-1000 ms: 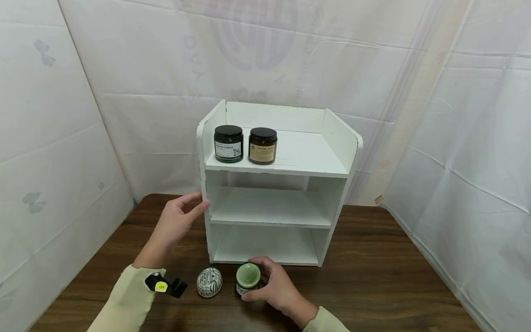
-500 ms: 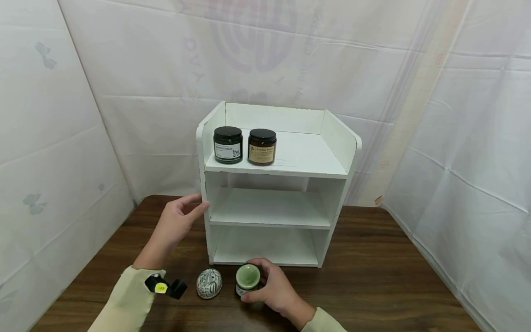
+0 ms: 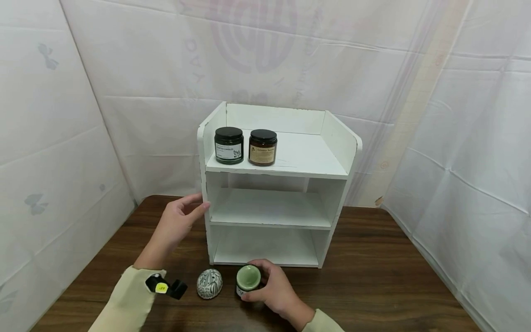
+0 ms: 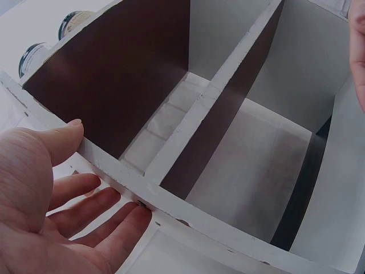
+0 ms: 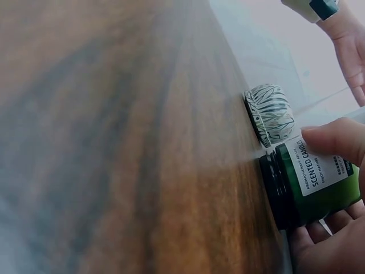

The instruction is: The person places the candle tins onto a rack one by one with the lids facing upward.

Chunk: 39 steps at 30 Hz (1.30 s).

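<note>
With loosely spread left hand, steady the shelf lightly by its left side. Avoid nudging the patterned tin. Grip evenly the upturned green jar, on the table just before the shelf, pinched in the right hand.

Patterned container near left of centre, white-labelled dark jar farther off, tan-labelled amber jar just to its right, wood-grain table, pale printed cloth beyond.
</note>
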Available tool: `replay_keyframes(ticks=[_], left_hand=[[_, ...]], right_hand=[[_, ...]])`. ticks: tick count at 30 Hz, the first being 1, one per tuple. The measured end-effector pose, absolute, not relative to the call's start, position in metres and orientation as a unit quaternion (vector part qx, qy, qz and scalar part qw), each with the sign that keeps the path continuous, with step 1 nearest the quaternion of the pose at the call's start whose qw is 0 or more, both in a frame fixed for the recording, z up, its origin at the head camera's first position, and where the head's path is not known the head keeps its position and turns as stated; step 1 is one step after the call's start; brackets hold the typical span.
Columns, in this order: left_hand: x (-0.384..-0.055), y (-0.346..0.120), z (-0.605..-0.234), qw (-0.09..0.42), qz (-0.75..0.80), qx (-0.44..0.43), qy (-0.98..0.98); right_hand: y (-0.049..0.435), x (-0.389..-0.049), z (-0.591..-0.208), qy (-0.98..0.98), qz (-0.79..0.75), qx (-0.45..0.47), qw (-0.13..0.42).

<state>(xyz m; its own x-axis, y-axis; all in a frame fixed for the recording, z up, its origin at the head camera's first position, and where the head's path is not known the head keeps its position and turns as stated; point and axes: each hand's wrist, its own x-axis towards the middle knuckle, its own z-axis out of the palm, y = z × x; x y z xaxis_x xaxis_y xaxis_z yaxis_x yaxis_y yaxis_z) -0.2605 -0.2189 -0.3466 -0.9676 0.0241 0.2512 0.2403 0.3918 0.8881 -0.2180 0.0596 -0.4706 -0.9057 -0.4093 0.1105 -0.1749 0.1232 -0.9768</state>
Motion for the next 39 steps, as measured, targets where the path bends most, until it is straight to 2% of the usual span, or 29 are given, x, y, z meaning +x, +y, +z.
replay_keyframes(ticks=[21,39], left_hand=[[-0.2595,-0.2184,-0.3454,0.104,-0.535,-0.077,-0.835],[-0.2577,-0.2177,-0.3451,0.101,-0.537,-0.078,-0.834]], right_hand=[[0.0659,-0.2162,-0.4709,0.733,-0.636,-0.231,0.075],[0.0652,-0.211,-0.4636,0.72,-0.655,-0.213,0.083]])
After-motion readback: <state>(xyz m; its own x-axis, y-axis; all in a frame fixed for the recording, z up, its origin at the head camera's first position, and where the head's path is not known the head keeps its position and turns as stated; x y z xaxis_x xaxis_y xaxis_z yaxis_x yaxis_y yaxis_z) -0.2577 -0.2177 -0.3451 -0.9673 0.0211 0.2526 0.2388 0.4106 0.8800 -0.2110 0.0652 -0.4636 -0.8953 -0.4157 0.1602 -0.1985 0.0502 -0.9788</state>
